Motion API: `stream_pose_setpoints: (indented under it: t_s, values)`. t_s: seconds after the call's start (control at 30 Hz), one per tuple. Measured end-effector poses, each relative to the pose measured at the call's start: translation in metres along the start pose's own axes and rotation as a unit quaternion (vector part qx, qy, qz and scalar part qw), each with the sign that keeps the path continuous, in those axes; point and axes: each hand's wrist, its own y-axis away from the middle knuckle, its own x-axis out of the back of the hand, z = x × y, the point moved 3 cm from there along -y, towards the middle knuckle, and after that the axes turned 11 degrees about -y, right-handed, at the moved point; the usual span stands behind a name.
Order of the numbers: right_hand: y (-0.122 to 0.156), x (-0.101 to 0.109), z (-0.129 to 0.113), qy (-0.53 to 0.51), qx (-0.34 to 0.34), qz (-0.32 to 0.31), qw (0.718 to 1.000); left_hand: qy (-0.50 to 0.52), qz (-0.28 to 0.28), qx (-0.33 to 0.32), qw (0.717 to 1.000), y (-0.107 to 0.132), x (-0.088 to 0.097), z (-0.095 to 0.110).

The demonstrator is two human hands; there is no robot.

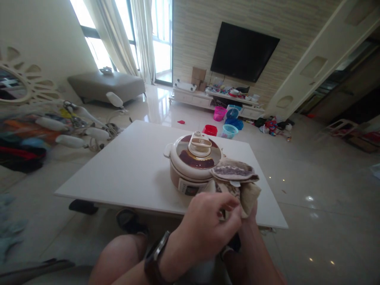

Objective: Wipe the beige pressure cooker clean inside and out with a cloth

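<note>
A round multi-cooker (190, 170) with a cream rim and brown body stands on the white table, its glass lid (197, 152) on top. Against its right side lies patterned beige cloth that looks like oven mitts (249, 194), with a grey-purple panel and a small white tag. My left hand (212, 225), with a watch on the wrist, is in front of the cooker, thumb and fingers closed in a pinch at the mitt's near edge. Only the wrist and base of my right hand (251, 223) show; its fingers are hidden by the mitt and my left hand.
The white table (124, 170) extends to the left of the cooker. Beyond it, baskets (230, 130) stand on the tiled floor before a low TV cabinet (196, 99). A lamp with white shades (95, 132) is close to the table's left edge. My knees are below the near edge.
</note>
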Motion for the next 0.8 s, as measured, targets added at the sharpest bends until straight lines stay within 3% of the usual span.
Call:
stream_pose_setpoints:
  t_s: [0.03,0.1,0.17,0.2,0.27,0.37,0.43,0.53,0.67,0.8]
  values:
    - [-0.006,0.003,-0.010,-0.016,0.005,0.016,1.000,0.023,0.045,0.003,0.999,-0.002,0.011,-0.009]
    - [-0.018,0.008,-0.030,-0.063,0.028,0.073,0.995,0.039,0.205,0.032,0.977,-0.009,0.036,-0.046]
    - [-0.026,0.009,-0.045,-0.023,0.138,0.143,0.980,0.019,0.366,0.071,0.928,-0.015,0.056,-0.100]
    - [-0.029,0.006,-0.048,0.029,0.198,0.165,0.966,0.005,0.411,0.093,0.907,-0.018,0.061,-0.129]
    - [-0.033,-0.006,-0.040,0.163,0.262,0.171,0.936,-0.003,0.448,0.149,0.881,-0.025,0.064,-0.184]
    - [-0.040,-0.029,0.002,0.326,0.182,0.067,0.925,0.062,0.379,0.252,0.888,-0.034,0.055,-0.238]
    - [-0.040,-0.040,0.028,0.376,0.164,-0.019,0.912,0.138,0.326,0.269,0.896,-0.039,0.046,-0.249]
    - [-0.037,-0.042,0.046,0.393,0.179,-0.053,0.900,0.212,0.297,0.250,0.897,-0.043,0.040,-0.245]
    - [-0.043,-0.028,0.050,0.331,0.130,0.030,0.934,0.241,0.298,0.231,0.894,-0.047,0.039,-0.238]
    - [-0.060,-0.013,0.041,0.096,0.110,0.169,0.975,0.231,0.310,0.221,0.895,-0.049,0.035,-0.238]
